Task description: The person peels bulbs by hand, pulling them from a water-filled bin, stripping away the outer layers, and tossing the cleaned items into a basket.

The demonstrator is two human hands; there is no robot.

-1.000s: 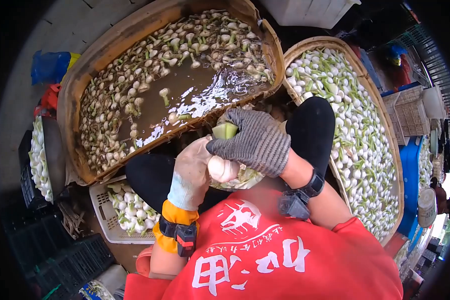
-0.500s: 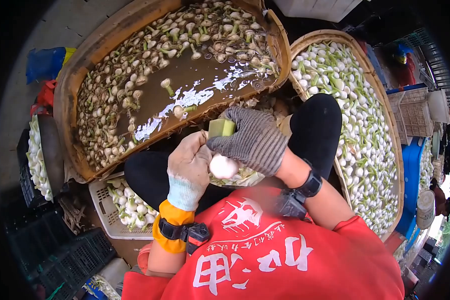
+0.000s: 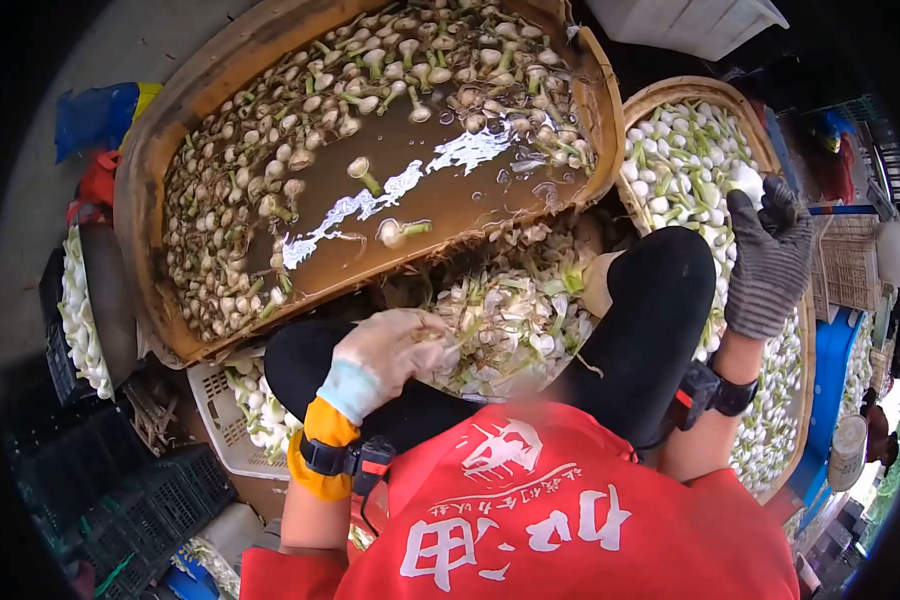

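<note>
Flicked hard, the garlic bulb (image 3: 745, 179) beside the wide-spread right hand (image 3: 772, 265) could overshoot the basket (image 3: 763, 142) beneath; the half-curled left hand's (image 3: 392, 347) contents are unclear.

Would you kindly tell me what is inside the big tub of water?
The tub holds murky brown water and many pale bulbs, some with green stems, crowded toward the far and left sides. The bottom is hidden by the bulbs and cloudy water.

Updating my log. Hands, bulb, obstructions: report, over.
Left hand, beige glove: blurred beside pale papery peelings, contents unclear.
Right hand, grey striped glove: fingers parted at round white bulb, above wicker-rimmed basket.
No obstruction visible.
</note>
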